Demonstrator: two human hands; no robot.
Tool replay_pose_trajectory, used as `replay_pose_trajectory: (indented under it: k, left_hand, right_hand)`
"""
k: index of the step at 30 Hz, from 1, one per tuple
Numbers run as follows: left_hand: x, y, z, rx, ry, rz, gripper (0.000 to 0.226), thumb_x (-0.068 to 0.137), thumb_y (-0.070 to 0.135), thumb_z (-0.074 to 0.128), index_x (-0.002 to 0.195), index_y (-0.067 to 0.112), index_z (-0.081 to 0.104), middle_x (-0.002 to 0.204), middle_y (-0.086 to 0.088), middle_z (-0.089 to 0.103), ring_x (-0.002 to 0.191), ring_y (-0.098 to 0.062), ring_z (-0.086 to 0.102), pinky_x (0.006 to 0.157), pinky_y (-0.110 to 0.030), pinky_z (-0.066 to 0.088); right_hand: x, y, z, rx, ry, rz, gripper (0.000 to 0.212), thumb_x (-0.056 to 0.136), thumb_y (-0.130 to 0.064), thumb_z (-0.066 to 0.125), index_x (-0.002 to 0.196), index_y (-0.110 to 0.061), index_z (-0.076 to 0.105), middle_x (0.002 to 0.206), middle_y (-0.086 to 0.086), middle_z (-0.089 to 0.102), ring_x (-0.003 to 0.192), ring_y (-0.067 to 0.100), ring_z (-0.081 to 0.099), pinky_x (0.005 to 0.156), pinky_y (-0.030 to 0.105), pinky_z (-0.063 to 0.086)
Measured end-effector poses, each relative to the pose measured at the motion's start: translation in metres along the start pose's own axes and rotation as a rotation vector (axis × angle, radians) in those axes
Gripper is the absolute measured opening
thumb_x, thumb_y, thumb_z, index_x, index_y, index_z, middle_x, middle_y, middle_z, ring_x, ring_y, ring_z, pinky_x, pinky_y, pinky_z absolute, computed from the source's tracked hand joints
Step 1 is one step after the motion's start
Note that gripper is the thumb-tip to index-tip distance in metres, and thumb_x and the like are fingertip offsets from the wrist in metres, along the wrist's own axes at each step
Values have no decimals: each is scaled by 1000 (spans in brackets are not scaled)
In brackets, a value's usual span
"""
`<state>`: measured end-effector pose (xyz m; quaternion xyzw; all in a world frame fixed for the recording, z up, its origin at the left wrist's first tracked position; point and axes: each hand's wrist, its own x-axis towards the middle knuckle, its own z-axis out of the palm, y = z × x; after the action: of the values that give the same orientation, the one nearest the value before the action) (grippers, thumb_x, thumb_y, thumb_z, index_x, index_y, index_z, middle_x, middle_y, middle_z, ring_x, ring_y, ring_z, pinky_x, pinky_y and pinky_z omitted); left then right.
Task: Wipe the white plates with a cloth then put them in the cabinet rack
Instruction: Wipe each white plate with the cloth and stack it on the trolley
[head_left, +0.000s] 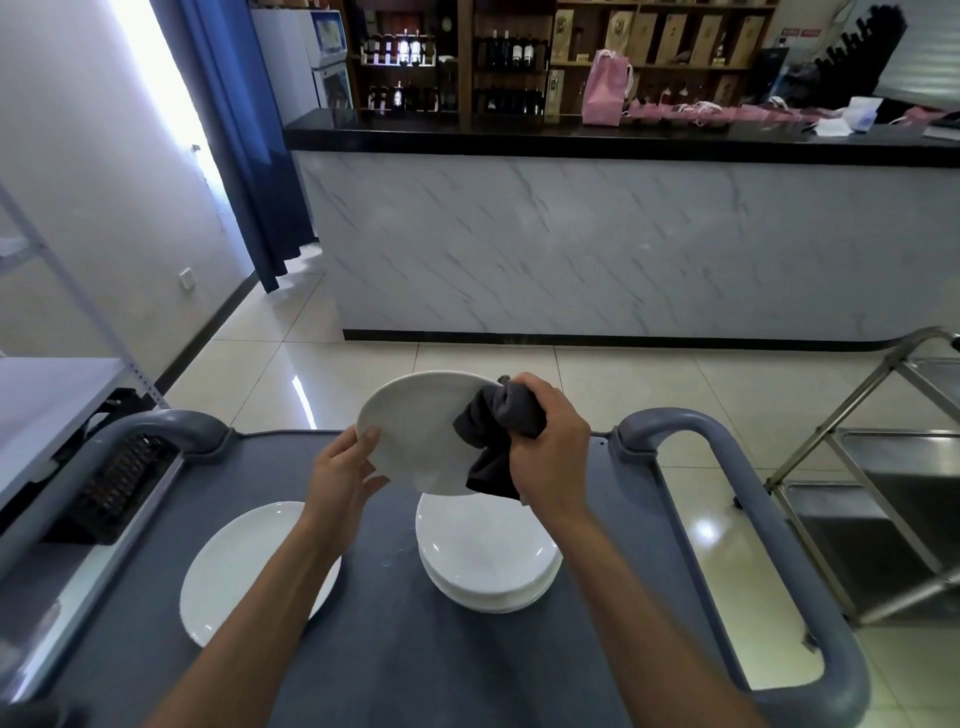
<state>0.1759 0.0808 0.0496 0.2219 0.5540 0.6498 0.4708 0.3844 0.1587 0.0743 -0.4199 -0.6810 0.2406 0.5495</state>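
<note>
**Plate held mid-air, cloth working its right rim**

The plate (415, 431) is raised and tilted above the cart (395, 649), not resting on anything. The left hand (340, 475) holds its near-left edge, thumb on the upper face and fingers (376, 486) curled beneath. The right hand (545, 447) is clenched round a bunched dark cloth (493, 441), pressing it against the plate's right rim, with part of the cloth hanging below the edge.

Directly under the raised plate sits a stack (488, 561) of white plates on the cart. A single plate (244, 566) lies flat to the left, well apart from the stack and partly hidden by the left forearm. Behind the cart are the tiled floor (623, 384) and a marble-fronted bar (571, 234). No cabinet rack can be identified for certain.

The wiping looks under way, with racking not yet begun. The main risk is the one-sided grip: a hard push from the cloth hand could lever the smooth plate out of the left fingers, dropping it onto the stack below and chipping both. The dangling cloth could also snag the top of the stack.
</note>
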Motion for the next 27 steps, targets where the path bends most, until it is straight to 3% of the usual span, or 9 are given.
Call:
replay_pose_trajectory:
  k: [5, 7, 11, 13, 16, 19, 21, 24, 27]
  left_hand:
    - [-5, -1, -2, -194, -50, -101, 36, 100, 29, 41, 117, 8, 65, 118, -18, 66, 113, -38, 61, 100, -61, 49]
    - [-5, 1, -2, -202, -65, -166, 49, 102, 43, 38, 127, 9, 63, 126, -17, 66, 118, -37, 61, 100, -64, 48]
    - [0, -1, -6, -40, -81, -451, 70, 91, 65, 53, 135, 11, 54, 130, -20, 62, 118, -41, 61, 90, -67, 52]
    - [2, -3, -12, 3, -89, -585, 83, 85, 71, 56, 136, 6, 46, 128, -23, 64, 114, -42, 65, 88, -63, 54]
    - [3, -1, -18, 67, -160, -690, 91, 84, 75, 52, 132, -2, 52, 119, -18, 71, 113, -38, 67, 82, -48, 54]
    - [3, 7, -17, 86, -184, -678, 80, 83, 69, 57, 121, -1, 64, 110, -15, 71, 103, -35, 69, 76, -39, 48]
    - [3, 12, -14, 66, -159, -624, 62, 83, 53, 67, 120, 3, 66, 108, -14, 70, 95, -33, 71, 70, -34, 46]
    - [3, 15, -6, -83, -113, -566, 41, 86, 25, 66, 119, 2, 66, 110, -18, 71, 88, -30, 72, 59, -26, 47]
    - [8, 13, -4, -224, -3, -550, 20, 96, 14, 56, 104, -4, 63, 86, -16, 67, 65, -21, 72, 47, -21, 54]
  right_hand:
    - [-5, -4, -9, -111, 55, -215, 45, 74, 10, 57, 111, -13, 69, 98, -3, 68, 87, 23, 59, 77, 35, 49]
    - [-5, -5, -11, -136, 57, -286, 43, 75, 8, 55, 110, -12, 69, 96, 0, 67, 85, 25, 57, 75, 34, 48]
    - [-8, -3, -13, -135, 71, -394, 39, 80, 8, 57, 109, -15, 67, 97, 1, 67, 86, 24, 58, 74, 32, 49]
    - [-10, 1, -13, -160, 72, -420, 37, 79, 12, 63, 107, -10, 71, 98, 1, 68, 87, 25, 60, 73, 35, 51]
    - [-13, 6, -14, -192, 50, -450, 26, 83, 5, 65, 104, -6, 75, 99, 4, 69, 86, 27, 61, 71, 38, 52]
    - [-17, 6, -13, -211, 13, -522, 15, 93, -9, 64, 101, -5, 76, 99, 7, 70, 85, 28, 60, 69, 37, 52]
    - [-23, 6, -10, -222, -9, -556, 24, 101, -19, 59, 100, -4, 77, 101, 8, 70, 86, 28, 60, 70, 36, 53]
    - [-30, 11, -6, -231, -56, -572, 14, 94, -9, 67, 104, -7, 76, 105, 7, 69, 88, 30, 60, 72, 39, 52]
    - [-28, 23, -4, -217, -140, -589, 27, 86, 0, 71, 111, -11, 72, 110, 5, 66, 92, 30, 59, 76, 40, 52]
